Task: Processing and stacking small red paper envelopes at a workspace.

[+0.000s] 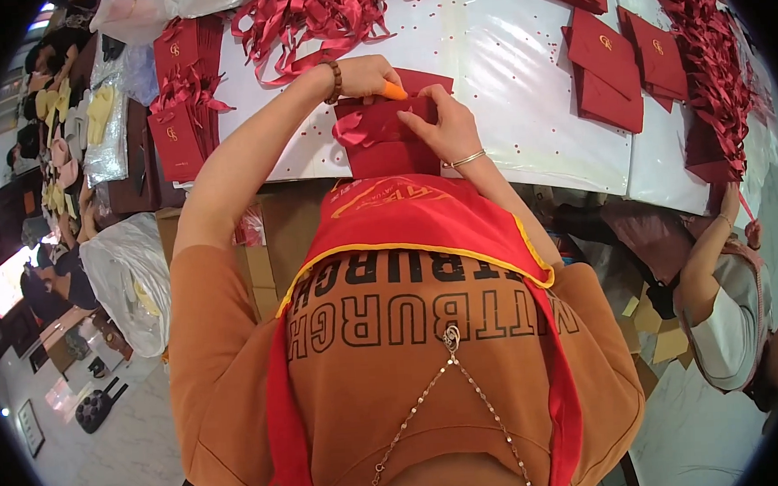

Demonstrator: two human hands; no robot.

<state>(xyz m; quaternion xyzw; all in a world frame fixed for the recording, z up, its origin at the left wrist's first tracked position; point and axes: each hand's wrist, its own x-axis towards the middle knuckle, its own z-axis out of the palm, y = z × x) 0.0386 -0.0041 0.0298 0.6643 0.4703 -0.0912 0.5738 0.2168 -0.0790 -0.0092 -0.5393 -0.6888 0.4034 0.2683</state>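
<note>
Red bag [393, 159], shiny ribbon [353, 132], fingers [424, 131] on bag

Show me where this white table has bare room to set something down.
The widest free patch of speckled white table lies between the right hand and the flat red packets. Crowded: the ribbon pile beyond the left hand, the far-right ribbon heap, the red bags at left.

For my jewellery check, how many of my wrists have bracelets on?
2: left wrist, with a brown beaded bracelet; right wrist, with a silvery bangle. Neither wrist is hidden.
</note>
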